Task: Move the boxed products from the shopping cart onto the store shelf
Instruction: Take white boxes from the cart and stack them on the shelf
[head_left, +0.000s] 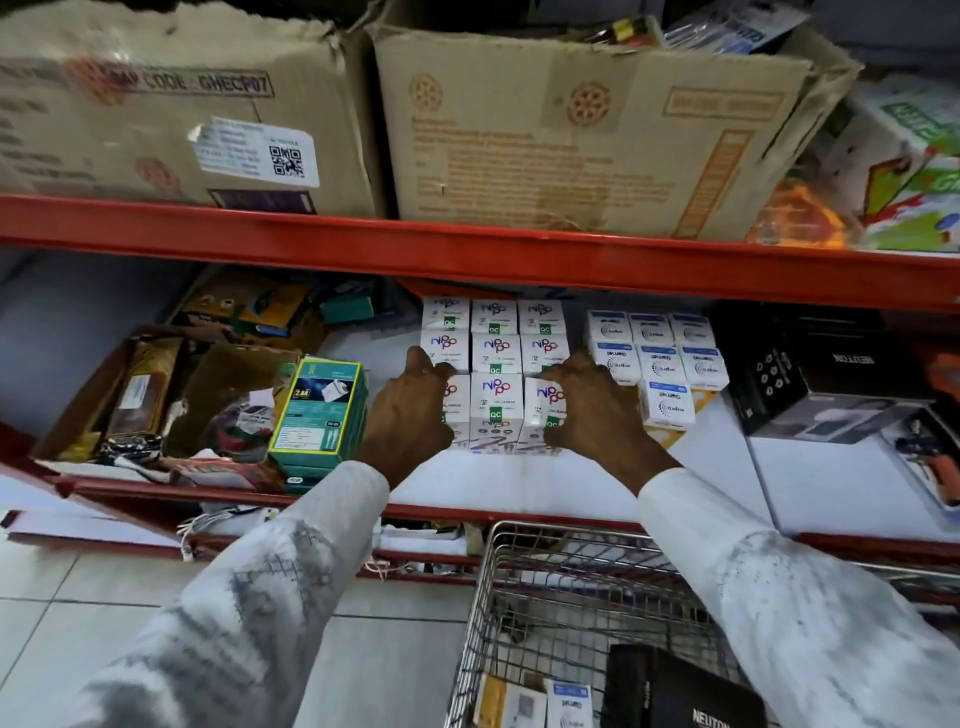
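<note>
A block of small white Nippo boxes (496, 364) stands in rows on the white shelf (524, 480). My left hand (408, 415) presses on the block's left side, fingers curled over the front-left box. My right hand (592, 410) presses on its right side, fingers on the front-right box. The front row sits squeezed between both hands. Below, the wire shopping cart (524, 577) holds a black box (675, 696) and some small white boxes (569, 706).
White-and-blue Wipro boxes (660, 358) stand just right of the block, with black boxes (810, 374) farther right. A green charger box (319, 410) and a cluttered carton (156, 395) lie to the left. Big cardboard cartons (571, 130) fill the shelf above its red rail (467, 249).
</note>
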